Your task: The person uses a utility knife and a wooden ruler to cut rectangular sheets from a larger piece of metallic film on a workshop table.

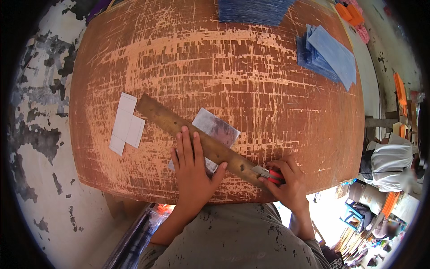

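My left hand (192, 168) lies flat with its fingers spread, pressing on a worn, brownish metal ruler (168, 120). The ruler runs slantwise across the table, over a grey sheet piece (217, 125) whose ends show on both sides of it. Near the ruler's right end, my right hand (289, 179) grips a red-handled utility knife (275, 176), its tip pointing left at the ruler. To the left lies a white paper template (126, 124) with drawn lines and a stepped outline, apart from both hands.
The table (264, 89) has a scratched brown top. At its far right lies a loose stack of blue-grey sheets (329, 56), and a bigger blue stack (255, 10) is at the far edge. A peeling wall (45, 125) stands left. Beyond the right side is a person in white (389, 163).
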The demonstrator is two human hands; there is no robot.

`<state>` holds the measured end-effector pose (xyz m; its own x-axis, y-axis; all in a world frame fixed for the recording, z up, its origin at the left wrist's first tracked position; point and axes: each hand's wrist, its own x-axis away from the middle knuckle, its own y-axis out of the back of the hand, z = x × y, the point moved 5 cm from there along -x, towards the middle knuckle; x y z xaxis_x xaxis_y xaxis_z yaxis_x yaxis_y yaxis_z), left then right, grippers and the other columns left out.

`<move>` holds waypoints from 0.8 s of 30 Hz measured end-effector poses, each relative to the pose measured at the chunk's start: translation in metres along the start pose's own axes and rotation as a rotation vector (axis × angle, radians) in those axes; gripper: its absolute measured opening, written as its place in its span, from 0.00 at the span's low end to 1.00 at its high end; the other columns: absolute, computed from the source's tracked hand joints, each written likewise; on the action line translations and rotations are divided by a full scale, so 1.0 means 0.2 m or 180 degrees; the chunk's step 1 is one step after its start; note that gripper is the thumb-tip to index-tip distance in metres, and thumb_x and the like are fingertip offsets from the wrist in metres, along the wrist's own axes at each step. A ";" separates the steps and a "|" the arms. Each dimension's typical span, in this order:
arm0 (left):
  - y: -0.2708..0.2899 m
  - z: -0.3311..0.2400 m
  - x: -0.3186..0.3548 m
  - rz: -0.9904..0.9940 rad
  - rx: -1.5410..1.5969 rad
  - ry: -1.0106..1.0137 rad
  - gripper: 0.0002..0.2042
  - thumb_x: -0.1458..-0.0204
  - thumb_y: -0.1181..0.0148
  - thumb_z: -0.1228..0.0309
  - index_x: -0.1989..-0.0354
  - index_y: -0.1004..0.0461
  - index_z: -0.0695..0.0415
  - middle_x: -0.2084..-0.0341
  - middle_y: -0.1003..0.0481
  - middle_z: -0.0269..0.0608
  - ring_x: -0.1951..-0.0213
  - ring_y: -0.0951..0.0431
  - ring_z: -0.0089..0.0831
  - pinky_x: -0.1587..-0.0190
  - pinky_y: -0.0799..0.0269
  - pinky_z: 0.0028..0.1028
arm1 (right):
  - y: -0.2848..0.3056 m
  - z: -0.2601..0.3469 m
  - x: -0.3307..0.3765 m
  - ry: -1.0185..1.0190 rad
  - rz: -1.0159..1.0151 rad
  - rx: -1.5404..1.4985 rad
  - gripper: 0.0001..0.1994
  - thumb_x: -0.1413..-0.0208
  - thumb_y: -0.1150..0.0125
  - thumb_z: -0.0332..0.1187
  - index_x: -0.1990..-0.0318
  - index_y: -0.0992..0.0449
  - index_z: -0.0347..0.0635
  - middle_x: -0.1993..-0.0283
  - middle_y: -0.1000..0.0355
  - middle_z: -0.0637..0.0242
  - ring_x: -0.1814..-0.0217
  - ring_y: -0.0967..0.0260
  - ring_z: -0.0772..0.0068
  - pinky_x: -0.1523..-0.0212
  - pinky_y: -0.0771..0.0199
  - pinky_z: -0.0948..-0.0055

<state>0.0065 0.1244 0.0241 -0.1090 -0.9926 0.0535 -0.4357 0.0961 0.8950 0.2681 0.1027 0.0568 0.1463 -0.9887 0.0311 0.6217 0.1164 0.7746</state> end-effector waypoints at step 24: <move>0.07 -0.01 -0.03 0.0105 0.0005 0.0220 0.53 0.40 0.30 0.42 0.18 0.48 0.66 0.17 0.51 0.61 0.16 0.54 0.60 0.20 0.66 0.69 | -0.03 0.27 -0.24 0.0339 0.0385 0.0282 0.12 0.32 0.34 0.31 0.44 0.20 0.37 0.59 0.22 0.55 0.58 0.19 0.49 0.58 0.20 0.54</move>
<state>0.0020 0.1308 0.0376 -0.0613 -0.9917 0.1134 -0.4344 0.1288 0.8915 0.2156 0.1445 0.0839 0.2995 -0.9520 0.0640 0.5252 0.2205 0.8219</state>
